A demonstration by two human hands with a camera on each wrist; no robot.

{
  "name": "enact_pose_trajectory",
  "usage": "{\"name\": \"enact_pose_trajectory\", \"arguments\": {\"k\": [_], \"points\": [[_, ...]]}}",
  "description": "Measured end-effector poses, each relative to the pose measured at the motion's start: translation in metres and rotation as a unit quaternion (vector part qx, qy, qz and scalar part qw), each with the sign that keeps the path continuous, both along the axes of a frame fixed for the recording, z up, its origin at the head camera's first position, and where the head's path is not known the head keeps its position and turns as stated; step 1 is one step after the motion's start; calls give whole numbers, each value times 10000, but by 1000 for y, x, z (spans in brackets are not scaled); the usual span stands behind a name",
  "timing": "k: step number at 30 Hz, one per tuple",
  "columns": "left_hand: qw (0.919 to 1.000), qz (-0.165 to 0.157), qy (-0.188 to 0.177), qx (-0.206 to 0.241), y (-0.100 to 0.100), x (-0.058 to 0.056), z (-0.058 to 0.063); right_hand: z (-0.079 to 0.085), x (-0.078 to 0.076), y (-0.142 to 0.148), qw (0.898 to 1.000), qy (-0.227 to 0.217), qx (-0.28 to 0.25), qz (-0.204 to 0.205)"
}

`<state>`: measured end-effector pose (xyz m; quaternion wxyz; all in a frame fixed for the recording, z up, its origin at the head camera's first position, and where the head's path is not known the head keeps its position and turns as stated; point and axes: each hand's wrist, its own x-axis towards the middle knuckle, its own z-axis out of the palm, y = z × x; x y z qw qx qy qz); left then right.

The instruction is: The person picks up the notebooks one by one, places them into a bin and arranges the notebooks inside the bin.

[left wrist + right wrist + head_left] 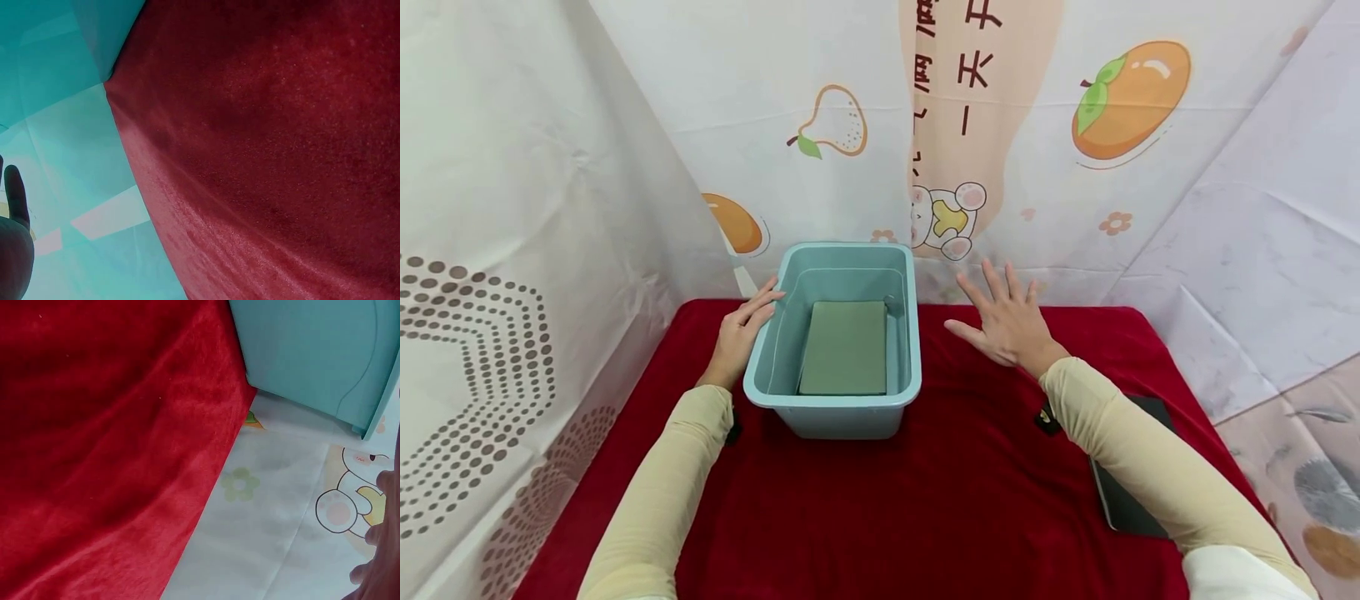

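Note:
A light blue plastic bin (835, 402) stands toward the back of the red cloth, with a flat grey-green rectangular item (846, 346) lying on its bottom. At the bin's left rim is my left hand (741, 337), its fingertips right at the edge and its fingers extended. My right hand (1006, 327) hovers to the right of the bin, apart from it, fingers spread and palm down with nothing held. In the right wrist view, fingertips (374, 535) show at the right edge, below the bin's side wall (306, 356). Part of the left hand (14, 250) shows in the left wrist view.
A dark flat tablet-like thing (1127, 492) lies at the right, partly covered by the right forearm. Red velvet cloth (880, 517) covers the table. Printed white curtains (737, 108) hang close behind the table and along both sides.

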<state>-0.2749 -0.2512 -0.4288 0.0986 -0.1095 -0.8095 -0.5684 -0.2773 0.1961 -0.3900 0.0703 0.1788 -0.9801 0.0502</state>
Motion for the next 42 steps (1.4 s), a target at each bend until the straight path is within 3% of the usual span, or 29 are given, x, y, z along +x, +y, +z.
{"name": "enact_pose_trajectory", "arguments": {"k": [7, 9, 17, 32, 42], "points": [[10000, 16, 72, -56, 1, 3, 5, -2, 10, 10, 9999, -100, -41, -56], [9999, 41, 129, -45, 0, 0, -1, -4, 14, 14, 9998, -140, -81, -87], [9994, 90, 282, -185, 1, 1, -3, -11, 26, 32, 9992, -261, -105, -290], [9995, 72, 287, -88, 0, 1, -3, -13, 42, 72, 9971, -182, -16, -736], [9996, 73, 255, -94, 1, 0, -4, -20, 53, 95, 9943, -447, -163, -952]]}}
